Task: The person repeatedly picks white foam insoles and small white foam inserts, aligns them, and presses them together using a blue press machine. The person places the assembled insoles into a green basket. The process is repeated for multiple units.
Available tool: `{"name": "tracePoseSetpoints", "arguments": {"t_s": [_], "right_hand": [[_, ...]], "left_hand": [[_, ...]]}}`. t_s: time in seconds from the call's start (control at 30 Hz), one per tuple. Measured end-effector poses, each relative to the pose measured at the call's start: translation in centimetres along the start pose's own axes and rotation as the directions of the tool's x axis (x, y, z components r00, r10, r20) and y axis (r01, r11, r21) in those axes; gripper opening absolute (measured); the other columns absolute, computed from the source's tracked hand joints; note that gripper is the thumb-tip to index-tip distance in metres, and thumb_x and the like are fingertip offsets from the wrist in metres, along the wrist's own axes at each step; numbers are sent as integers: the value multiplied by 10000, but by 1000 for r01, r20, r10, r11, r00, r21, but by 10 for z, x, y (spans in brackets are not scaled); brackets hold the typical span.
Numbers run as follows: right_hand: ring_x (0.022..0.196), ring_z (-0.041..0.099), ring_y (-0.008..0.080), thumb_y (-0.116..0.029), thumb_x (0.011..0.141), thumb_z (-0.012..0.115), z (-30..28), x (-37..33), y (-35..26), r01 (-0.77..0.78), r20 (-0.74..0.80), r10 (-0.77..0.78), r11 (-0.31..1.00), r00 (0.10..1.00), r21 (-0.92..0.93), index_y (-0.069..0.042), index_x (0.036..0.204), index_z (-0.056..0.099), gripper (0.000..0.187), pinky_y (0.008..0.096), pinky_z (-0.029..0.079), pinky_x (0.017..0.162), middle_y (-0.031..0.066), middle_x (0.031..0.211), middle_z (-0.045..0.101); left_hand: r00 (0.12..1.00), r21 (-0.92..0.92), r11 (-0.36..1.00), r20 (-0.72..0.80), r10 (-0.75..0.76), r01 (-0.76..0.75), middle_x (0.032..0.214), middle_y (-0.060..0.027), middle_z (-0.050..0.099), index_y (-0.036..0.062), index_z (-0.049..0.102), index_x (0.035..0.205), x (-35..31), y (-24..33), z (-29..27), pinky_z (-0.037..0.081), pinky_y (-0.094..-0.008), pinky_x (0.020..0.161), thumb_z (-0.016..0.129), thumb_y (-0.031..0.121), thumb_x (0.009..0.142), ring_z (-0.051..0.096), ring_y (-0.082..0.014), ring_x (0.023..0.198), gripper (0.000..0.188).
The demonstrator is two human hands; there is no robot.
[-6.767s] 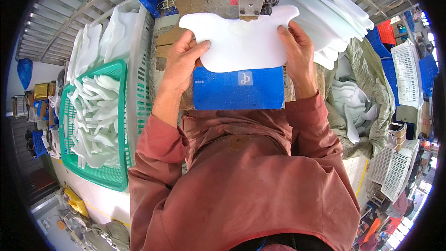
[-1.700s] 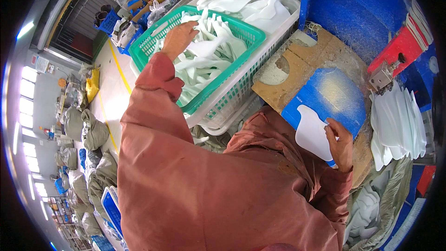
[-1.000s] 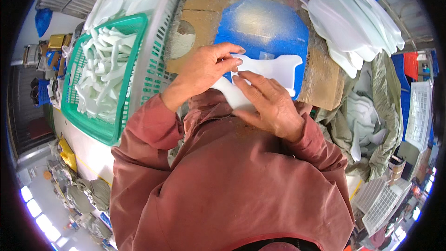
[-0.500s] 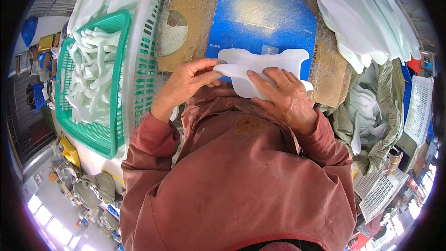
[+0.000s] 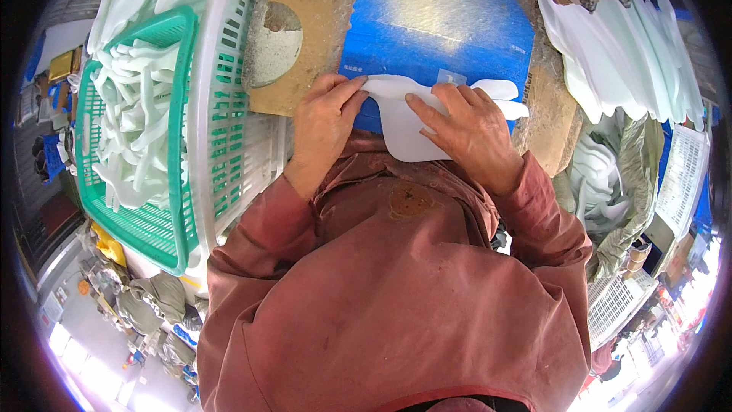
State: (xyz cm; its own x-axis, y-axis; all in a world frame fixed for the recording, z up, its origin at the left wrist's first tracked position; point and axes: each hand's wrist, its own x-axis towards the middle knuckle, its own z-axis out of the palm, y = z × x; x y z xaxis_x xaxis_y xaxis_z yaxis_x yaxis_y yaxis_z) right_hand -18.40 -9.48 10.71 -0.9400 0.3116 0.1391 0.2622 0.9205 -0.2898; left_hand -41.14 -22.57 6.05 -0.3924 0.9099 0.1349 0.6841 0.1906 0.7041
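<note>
Since a second ago you have drawn the white flat piece (image 5: pixel 408 126) toward your body and squared it up: it now lies at the near edge of the blue board (image 5: pixel 435 27), its winged top edge running left to right, its rounded lower end against your chest. Your left hand (image 5: pixel 324 118) pinches the left wing, thumb and fingers closed on the edge; your right hand (image 5: pixel 469 130) lies flatter, fingers spread over the upper right part and pressing it down, and whether the thumb curls under cannot be told. Earlier your left hand was away at the green basket (image 5: pixel 130 130); both hands are now on the one piece, which I judge means the fetching is over and the piece is being positioned for work. As to packaging: the green basket at your left holds a heap of white pieces and sits in a white slatted crate (image 5: pixel 229 130). A fanned stack of white pieces (image 5: pixel 625 53) lies at upper right. A small clear tab (image 5: pixel 451 76) sits on the blue board just above the piece; any marking is too small to tell.
</note>
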Motion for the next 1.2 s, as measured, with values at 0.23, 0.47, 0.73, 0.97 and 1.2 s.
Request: {"name": "tracePoseSetpoints", "arguments": {"t_s": [0.23, 0.47, 0.73, 0.97, 1.2], "right_hand": [[949, 636, 287, -207, 853, 786, 6, 7, 4, -23, 22, 22, 998, 1000, 53, -124, 1344, 668, 512, 438, 539, 828, 89, 1068, 567], [988, 643, 293, -234, 835, 814, 14, 9, 7, -50, 46, 49, 998, 998, 41, -114, 1346, 672, 543, 439, 544, 846, 92, 1083, 570], [1006, 662, 306, -308, 852, 825, 11, 10, 6, -94, 111, 84, 992, 990, 83, -86, 1324, 680, 542, 441, 559, 855, 107, 1078, 578], [983, 674, 297, -347, 853, 812, 16, 17, 8, -94, 141, 87, 995, 986, 39, -75, 1284, 696, 522, 429, 572, 832, 110, 1078, 603], [976, 687, 295, -324, 848, 812, 22, 21, 11, -62, 198, 60, 998, 978, 3, -48, 1232, 720, 482, 416, 569, 808, 124, 1047, 647]], "left_hand": [[1000, 118, 993, -7, -8, 8, 966, -124, 721, 67, 813, 1092, 6, -2, 8, 577, -435, 753, 786, 102, 899, 717, -340, 856, 197], [1000, 135, 991, 17, -12, 10, 959, -130, 720, 61, 810, 1087, 7, -5, 12, 577, -447, 765, 779, 106, 899, 716, -358, 873, 195], [998, 82, 997, 53, -15, 11, 981, -161, 740, 42, 804, 1043, 12, -8, 10, 569, -443, 778, 765, 171, 941, 725, -360, 865, 170], [999, 89, 996, 32, -34, 32, 939, -155, 733, 47, 776, 963, 19, -13, 16, 570, -461, 750, 812, 157, 889, 716, -379, 858, 138], [995, 118, 989, 51, 82, -87, 1023, -157, 731, 68, 723, 1166, 27, 13, 5, 578, -443, 766, 758, 89, 932, 739, -339, 869, 238]]}}
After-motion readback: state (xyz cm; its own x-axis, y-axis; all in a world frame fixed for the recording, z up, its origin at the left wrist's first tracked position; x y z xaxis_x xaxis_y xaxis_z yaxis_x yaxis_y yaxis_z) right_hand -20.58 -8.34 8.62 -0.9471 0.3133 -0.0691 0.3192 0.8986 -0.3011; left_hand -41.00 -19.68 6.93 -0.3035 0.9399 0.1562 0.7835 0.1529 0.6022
